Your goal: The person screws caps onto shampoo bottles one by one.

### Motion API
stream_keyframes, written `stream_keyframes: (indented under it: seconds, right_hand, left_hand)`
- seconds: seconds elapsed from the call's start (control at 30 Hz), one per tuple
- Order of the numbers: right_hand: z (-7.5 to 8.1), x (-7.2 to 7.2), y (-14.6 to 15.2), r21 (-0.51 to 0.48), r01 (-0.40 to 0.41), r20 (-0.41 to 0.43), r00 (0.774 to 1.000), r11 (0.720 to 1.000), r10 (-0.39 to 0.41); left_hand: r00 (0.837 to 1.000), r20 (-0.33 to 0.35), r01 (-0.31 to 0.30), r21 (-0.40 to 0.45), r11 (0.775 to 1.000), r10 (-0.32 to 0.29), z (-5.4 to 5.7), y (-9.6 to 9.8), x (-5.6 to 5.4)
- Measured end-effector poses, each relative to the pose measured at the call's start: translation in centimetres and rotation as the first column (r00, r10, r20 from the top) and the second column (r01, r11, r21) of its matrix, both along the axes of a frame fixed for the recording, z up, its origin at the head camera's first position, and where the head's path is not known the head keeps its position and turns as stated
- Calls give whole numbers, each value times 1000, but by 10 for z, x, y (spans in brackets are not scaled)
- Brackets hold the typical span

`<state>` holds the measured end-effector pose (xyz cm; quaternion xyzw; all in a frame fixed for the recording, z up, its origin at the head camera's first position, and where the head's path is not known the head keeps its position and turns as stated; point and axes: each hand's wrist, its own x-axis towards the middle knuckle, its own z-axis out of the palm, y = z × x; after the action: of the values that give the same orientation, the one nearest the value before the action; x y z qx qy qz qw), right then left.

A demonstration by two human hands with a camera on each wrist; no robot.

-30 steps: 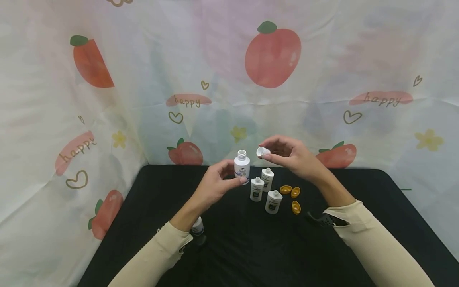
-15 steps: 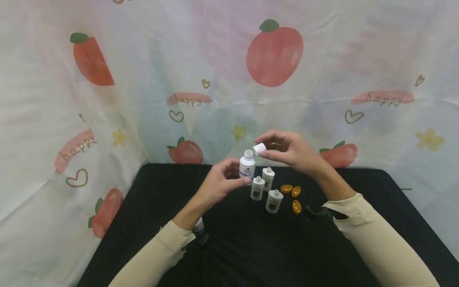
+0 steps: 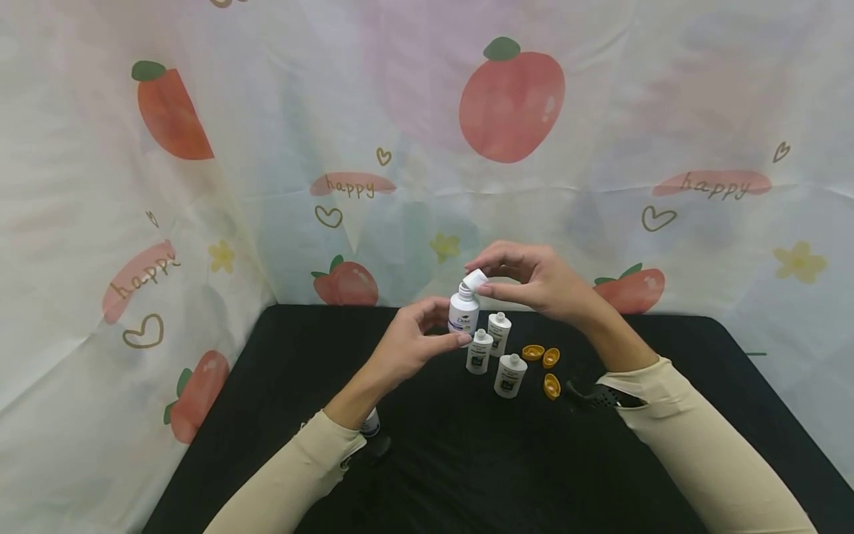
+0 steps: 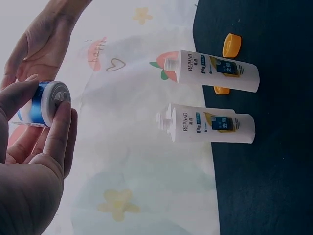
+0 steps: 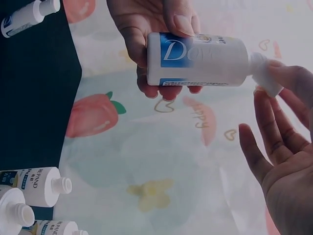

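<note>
In the head view my left hand [image 3: 414,337] holds a white Dove bottle [image 3: 463,315] upright above the table, thumb in front. Between thumb and fingertips, my right hand [image 3: 547,283] pinches a white cap [image 3: 475,279], tilted over the bottle's threaded neck. The right wrist view shows the cap [image 5: 267,78] at a slant against the mouth; whether the threads engage I cannot tell. From the left wrist view, the fingers wrap the bottle's base [image 4: 57,100]. Just below my hands stand three uncapped white bottles: a left one [image 3: 477,352], a rear one [image 3: 498,330] and a front one [image 3: 510,377].
Three yellow caps lie right of the bottles: one cap [image 3: 532,352], another cap [image 3: 551,357] and a nearer cap [image 3: 551,386]. Another white bottle [image 3: 371,423] is partly hidden by my left forearm. A printed curtain [image 3: 414,111] hangs behind the black table [image 3: 467,467].
Both hands have come together: the left moved the bottle slightly right, and the right brought the cap left, turning its opening down onto the bottle's neck. The standing bottles stayed put.
</note>
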<state>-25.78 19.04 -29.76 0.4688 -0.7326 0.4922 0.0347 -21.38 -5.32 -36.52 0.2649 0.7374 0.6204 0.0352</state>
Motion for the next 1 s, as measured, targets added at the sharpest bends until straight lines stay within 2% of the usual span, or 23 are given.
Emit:
stream_keyframes:
  seconds: [0.33, 1.0]
  right_hand:
    - [0, 2, -3, 17, -8, 39, 999, 1000, 8]
    - [-3, 1, -1, 58, -66, 2, 998, 996, 66]
  left_hand:
    - [1000, 4, 8, -6, 1000, -7, -2, 1, 0]
    - [1000, 0, 19, -34, 999, -19, -6, 4, -1]
